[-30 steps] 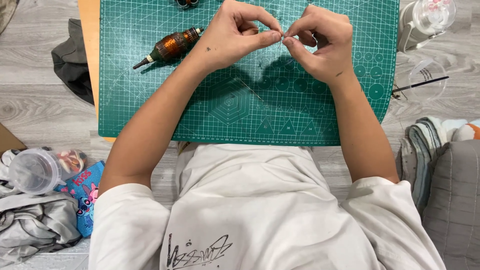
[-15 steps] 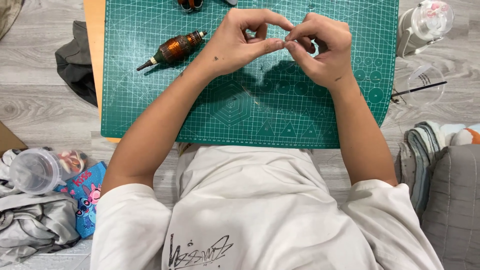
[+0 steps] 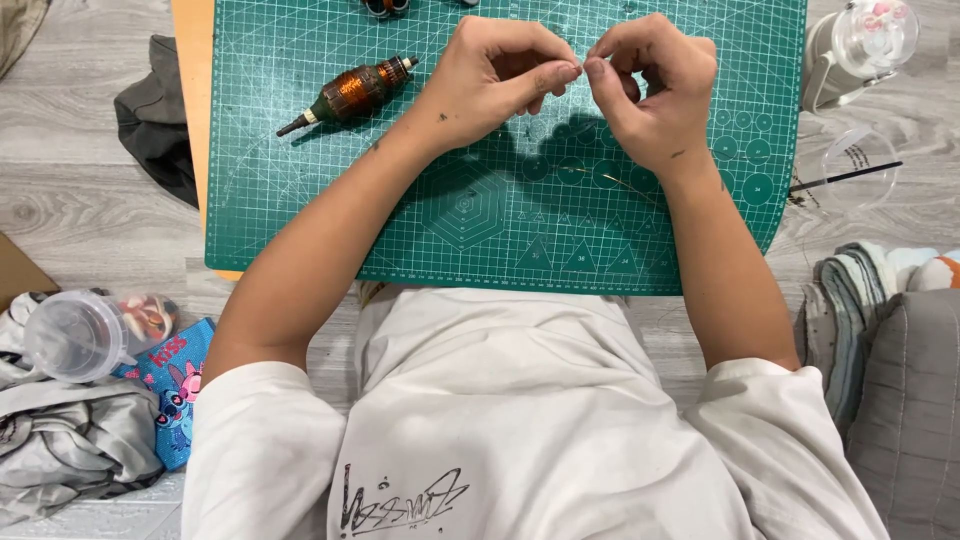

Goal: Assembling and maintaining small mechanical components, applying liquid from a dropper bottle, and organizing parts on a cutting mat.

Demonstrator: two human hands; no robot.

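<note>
Hardly shifted since the earlier frames: both hands at much the same spot over the green cutting mat (image 3: 300, 210), fingertips now drawn a touch closer, copper-wound armature (image 3: 345, 92) lying where it lay. Left hand (image 3: 490, 85) pinched narrow, thumb against forefinger; right hand (image 3: 655, 95) pinched likewise, tips almost meeting the left's. Between them, seemingly a fine wire (image 3: 628, 183), too thin to see at the pinch itself, trailing faintly across the mat under the right wrist. Judging the risks, biggest thing first: could nudge the mat askew on the worktop (image 3: 190, 120) by leaning a forearm on it; could roll the armature off toward the edge with a careless left elbow, being round and unblocked; could knock the clear jar (image 3: 865, 40) just past the mat's right corner with a wide right-hand pull; could kink or snap the wire by tugging too hard, or lose its end against the busy grid if either pinch slackens. Counted, largest down: one mat, two hands, one armature, two clear jars (second (image 3: 75, 335) at lower left on the floor), one clear dish (image 3: 850, 170) with a dark stick across it, one wire strand visible.
</note>
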